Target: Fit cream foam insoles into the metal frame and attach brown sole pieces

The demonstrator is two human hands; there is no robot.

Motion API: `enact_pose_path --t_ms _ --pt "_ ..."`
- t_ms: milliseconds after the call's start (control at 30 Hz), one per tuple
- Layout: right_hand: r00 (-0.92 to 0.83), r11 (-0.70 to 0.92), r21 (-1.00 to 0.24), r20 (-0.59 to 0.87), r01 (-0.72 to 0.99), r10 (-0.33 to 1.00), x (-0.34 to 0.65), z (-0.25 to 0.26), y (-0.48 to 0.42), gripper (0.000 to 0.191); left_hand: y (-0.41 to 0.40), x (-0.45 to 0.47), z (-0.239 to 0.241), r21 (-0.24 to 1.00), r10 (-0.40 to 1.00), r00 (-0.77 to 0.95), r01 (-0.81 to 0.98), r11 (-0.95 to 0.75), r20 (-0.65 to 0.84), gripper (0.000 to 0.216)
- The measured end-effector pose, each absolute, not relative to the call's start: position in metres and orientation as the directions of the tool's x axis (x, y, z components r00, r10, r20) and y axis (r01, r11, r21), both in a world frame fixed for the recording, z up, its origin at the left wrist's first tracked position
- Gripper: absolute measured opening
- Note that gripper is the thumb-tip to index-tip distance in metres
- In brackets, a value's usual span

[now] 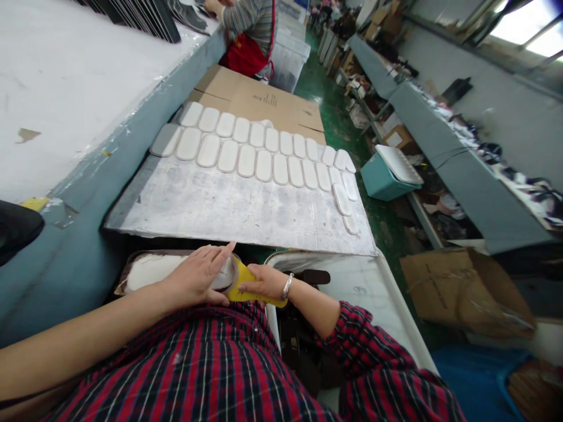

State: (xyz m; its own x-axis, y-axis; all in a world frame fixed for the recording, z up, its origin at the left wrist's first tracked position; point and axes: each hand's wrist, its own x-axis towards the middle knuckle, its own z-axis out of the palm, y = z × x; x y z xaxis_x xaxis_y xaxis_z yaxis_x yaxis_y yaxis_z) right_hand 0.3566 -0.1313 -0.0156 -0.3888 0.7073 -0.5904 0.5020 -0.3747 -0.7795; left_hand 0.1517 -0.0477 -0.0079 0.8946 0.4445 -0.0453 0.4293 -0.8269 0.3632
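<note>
My left hand point(200, 275) lies flat, fingers stretched out, pressing on a white insole piece point(152, 271) that rests on my lap. My right hand point(264, 282) is closed around a yellow tool point(243, 275), whose tip touches the end of that white piece beside my left fingers. A silver bracelet sits on my right wrist. Ahead of me a whitish board point(237, 205) carries two rows of several white oval insole pieces point(246, 160).
A long grey-blue table point(65, 234) runs along my left. A flattened cardboard box point(259, 102) lies beyond the board. Another person in a red apron point(248, 35) works farther up. A teal crate point(382, 179) and cardboard boxes point(461, 287) stand on the green floor at right.
</note>
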Motion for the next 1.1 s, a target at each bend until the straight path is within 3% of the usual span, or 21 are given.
enact_pose_path --t_ms 167,300,400,467,667,867,1033,1100 --pt "-0.245 -0.324 -0.704 -0.578 0.631 0.779 0.346 -0.008 -0.133 0.036 -0.039 0.151 -0.005 0.385 0.388 0.916 0.395 -0.834 -0.1 0.108" --pt "-0.044 -0.243 -0.55 -0.457 0.799 0.888 0.341 0.0 -0.153 0.043 -0.041 0.148 -0.003 0.38 0.393 0.913 0.404 -0.833 -0.108 0.105" --pt "0.159 -0.297 -0.441 -0.322 0.847 0.933 0.338 -0.002 -0.172 0.041 -0.044 0.144 -0.005 0.362 0.46 0.884 0.456 -0.813 -0.08 0.101" --pt "0.255 -0.366 -0.387 -0.309 0.846 0.916 0.336 -0.005 -0.18 0.04 -0.044 0.142 -0.007 0.334 0.497 0.862 0.5 -0.799 -0.1 0.096" --pt "0.217 -0.352 -0.301 -0.402 0.886 0.89 0.319 -0.01 -0.167 0.043 -0.036 0.139 -0.005 0.31 0.421 0.877 0.476 -0.823 -0.23 0.081" --pt "0.256 -0.387 -0.245 -0.434 0.889 0.864 0.303 -0.005 -0.153 0.046 -0.024 0.13 0.002 0.379 0.246 0.92 0.355 -0.855 -0.305 0.088" --pt "0.277 -0.426 -0.255 -0.464 0.868 0.841 0.288 -0.002 -0.154 0.045 -0.023 0.134 0.004 0.391 0.236 0.925 0.343 -0.854 -0.296 0.086" --pt "0.254 -0.431 -0.326 -0.466 0.841 0.848 0.292 -0.002 -0.158 0.044 -0.023 0.132 0.003 0.388 0.248 0.928 0.345 -0.854 -0.279 0.087"
